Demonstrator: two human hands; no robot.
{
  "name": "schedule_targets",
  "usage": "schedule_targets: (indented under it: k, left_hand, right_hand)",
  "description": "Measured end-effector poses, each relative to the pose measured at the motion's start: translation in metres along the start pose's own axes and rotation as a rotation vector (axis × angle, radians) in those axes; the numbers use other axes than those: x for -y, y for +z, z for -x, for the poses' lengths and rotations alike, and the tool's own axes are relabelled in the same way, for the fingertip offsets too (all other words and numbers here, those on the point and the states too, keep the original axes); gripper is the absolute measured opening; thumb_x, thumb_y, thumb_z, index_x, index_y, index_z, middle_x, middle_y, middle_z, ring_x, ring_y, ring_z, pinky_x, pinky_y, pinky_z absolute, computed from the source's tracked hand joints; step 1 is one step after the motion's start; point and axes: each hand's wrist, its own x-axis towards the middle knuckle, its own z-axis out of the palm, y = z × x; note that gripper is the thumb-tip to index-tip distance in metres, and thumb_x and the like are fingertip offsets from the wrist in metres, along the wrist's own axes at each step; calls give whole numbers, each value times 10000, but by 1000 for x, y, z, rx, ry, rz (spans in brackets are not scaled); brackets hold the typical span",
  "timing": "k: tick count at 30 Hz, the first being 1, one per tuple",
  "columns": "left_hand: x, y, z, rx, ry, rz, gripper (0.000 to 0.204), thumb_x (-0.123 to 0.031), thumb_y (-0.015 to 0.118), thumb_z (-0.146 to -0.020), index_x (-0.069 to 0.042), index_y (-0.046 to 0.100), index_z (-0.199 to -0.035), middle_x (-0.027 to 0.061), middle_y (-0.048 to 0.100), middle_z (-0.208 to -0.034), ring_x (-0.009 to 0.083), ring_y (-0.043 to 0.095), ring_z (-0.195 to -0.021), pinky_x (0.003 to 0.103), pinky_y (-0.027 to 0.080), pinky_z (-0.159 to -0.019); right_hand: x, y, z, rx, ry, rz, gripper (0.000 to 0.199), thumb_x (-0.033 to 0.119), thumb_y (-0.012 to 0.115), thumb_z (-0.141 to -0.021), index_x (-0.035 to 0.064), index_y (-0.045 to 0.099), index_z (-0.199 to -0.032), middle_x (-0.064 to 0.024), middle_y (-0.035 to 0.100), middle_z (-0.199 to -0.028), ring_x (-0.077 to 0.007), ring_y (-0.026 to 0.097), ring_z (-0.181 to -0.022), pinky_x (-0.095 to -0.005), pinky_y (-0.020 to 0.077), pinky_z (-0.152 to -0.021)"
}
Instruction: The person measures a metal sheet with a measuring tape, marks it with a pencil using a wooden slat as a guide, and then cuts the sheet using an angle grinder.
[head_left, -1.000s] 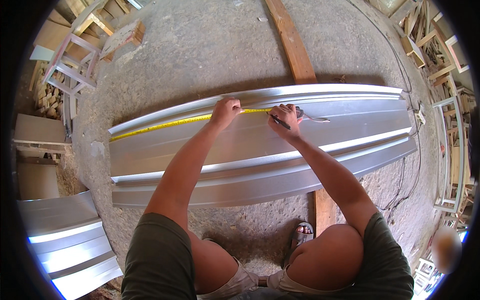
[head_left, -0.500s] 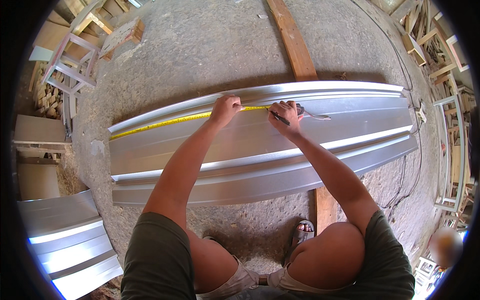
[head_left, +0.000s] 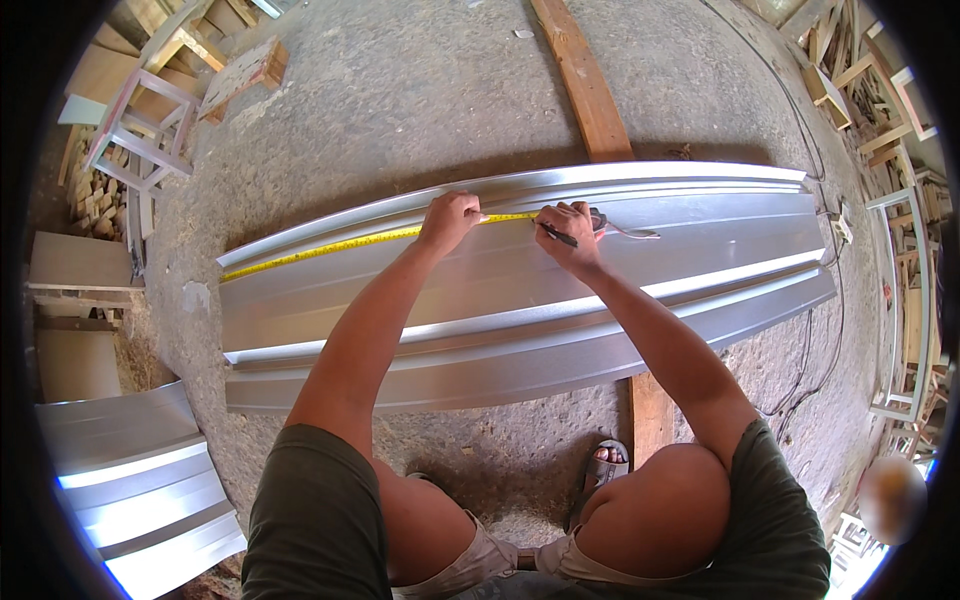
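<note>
A long ribbed metal sheet [head_left: 480,290] lies across the floor in front of me. Along its far part runs the yellow blade of a tape measure [head_left: 330,250], stretched from the sheet's left end to the case by my right hand. My left hand [head_left: 451,218] pinches the blade near the middle of the sheet. Just to its right, my right hand [head_left: 570,234] is closed round the tape's dark case, and a black marker [head_left: 557,234] sticks out between its fingers. A pale strap trails from the case onto the metal. The fingers partly hide the case.
A wooden plank [head_left: 590,90] passes beneath the sheet. At the lower left lies another ribbed metal sheet [head_left: 150,500]. A stool frame [head_left: 145,140] and wood scraps stand at the left. Cables [head_left: 808,370] cross the floor on the right, beside a pale frame [head_left: 920,300].
</note>
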Motion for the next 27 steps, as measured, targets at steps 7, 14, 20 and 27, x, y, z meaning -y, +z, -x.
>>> schedule_targets:
  k: [7, 14, 20, 27]
  left_hand:
    - [17, 10, -1, -43, 33, 30, 248, -207, 794, -798, -18, 639, -761, 155, 604, -734, 342, 618, -724, 459, 472, -672]
    - [32, 26, 4, -144, -12, -43, 232, -274, 855, -695, -94, 715, -736, 122, 688, -749, 334, 690, -768, 472, 535, -710]
    - [15, 30, 0, -26, -145, -72, 238, -333, 851, -725, -144, 711, -766, 49, 693, -906, 292, 663, -976, 555, 455, -861]
    - [-9, 1, 18, 44, -123, -39, 236, -323, 853, -746, -137, 717, -797, 44, 727, -812, 284, 698, -866, 505, 462, -841]
  right_hand:
    - [-4, -15, -5, 27, 114, -163, 174, 180, 624, -872, 61, 687, -983, -174, 687, -966, -388, 653, -928, -472, 496, -866]
    - [11, -32, 7, 40, -95, 332, 550, 223, 757, -864, 71, 577, -1360, -188, 600, -1312, -387, 540, -1235, -523, 406, -1056]
    - [-39, -34, 29, 242, -78, 367, 771, 235, 814, -806, 73, 463, -1473, -208, 498, -1419, -426, 508, -1267, -538, 427, -1047]
    - [21, -39, 6, 378, -180, 283, 759, 151, 781, -759, 79, 497, -1460, -196, 554, -1342, -453, 525, -1203, -533, 466, -1027]
